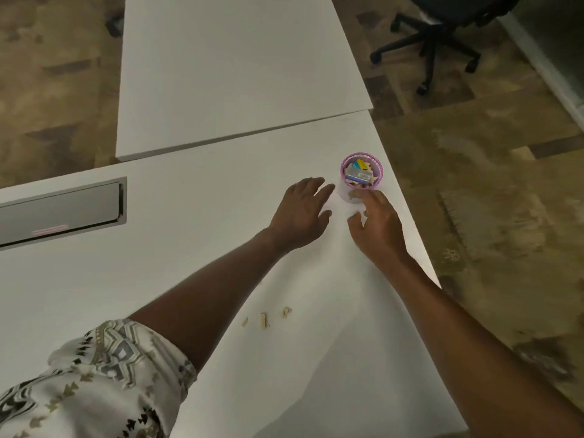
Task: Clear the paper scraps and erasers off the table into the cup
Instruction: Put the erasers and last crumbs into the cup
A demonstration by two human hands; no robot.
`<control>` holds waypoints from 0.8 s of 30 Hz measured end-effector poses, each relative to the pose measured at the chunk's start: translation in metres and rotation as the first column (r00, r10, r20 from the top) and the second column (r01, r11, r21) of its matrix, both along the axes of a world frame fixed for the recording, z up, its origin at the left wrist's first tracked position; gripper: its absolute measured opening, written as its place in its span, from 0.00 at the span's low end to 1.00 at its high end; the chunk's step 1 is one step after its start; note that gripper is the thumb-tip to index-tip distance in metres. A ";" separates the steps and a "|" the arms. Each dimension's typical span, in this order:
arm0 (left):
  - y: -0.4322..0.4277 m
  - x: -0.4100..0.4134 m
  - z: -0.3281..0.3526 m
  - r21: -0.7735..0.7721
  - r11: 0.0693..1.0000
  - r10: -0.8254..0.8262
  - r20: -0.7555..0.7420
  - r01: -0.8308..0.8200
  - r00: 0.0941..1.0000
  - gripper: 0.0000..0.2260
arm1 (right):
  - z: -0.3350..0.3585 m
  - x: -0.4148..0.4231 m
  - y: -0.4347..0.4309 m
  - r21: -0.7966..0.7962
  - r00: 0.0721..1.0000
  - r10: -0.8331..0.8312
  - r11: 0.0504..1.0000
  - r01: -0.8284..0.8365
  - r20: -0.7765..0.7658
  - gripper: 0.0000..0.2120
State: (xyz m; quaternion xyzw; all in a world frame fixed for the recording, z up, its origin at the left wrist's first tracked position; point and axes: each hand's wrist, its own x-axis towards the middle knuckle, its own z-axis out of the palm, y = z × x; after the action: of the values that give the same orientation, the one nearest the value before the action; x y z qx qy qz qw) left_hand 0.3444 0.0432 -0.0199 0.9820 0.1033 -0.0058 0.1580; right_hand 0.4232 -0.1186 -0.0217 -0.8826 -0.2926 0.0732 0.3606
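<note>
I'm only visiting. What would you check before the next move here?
1. Cup upright: ok.
2. Erasers in the cup: ok.
3. Table cleared: not ok, three scraps lie between the forearms.
4. Left hand free: ok, open and holding nothing.
5. Right hand free: ok, open, with fingertips by the cup; whether they touch it, cannot tell.
6. Cup safely away from the edge: not ok, it stands close to the table's right edge.

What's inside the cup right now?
The cup holds erasers, one blue and yellow, with tan paper scraps around them. Whatever lies beneath that top layer is covered.
</note>
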 end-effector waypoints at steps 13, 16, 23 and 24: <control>-0.014 -0.220 -0.056 -0.129 0.922 0.316 -0.293 -0.365 0.903 0.26 | -0.050 -0.154 -0.009 -0.320 0.936 0.237 0.893 -0.316 -0.261 0.26; -0.018 -0.244 -0.066 -0.100 0.942 0.275 -0.320 -0.321 0.906 0.25 | -0.062 -0.187 -0.006 -0.457 0.943 0.223 0.831 -0.316 -0.248 0.21; -0.038 -0.277 -0.074 -0.070 0.954 0.256 -0.310 -0.291 0.915 0.25 | -0.070 -0.242 0.014 -0.426 0.933 0.213 0.844 -0.326 -0.292 0.21; -0.040 -0.282 -0.075 -0.073 0.952 0.264 -0.304 -0.299 0.915 0.25 | -0.069 -0.243 0.018 -0.403 0.930 0.234 0.851 -0.337 -0.285 0.23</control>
State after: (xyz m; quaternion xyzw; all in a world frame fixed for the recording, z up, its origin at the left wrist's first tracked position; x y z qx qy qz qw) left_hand 0.0619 0.0036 -0.0946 0.9342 0.2651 -0.1334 0.1978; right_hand 0.1806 -0.1009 -0.0903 -0.8735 -0.3539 0.2907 0.1650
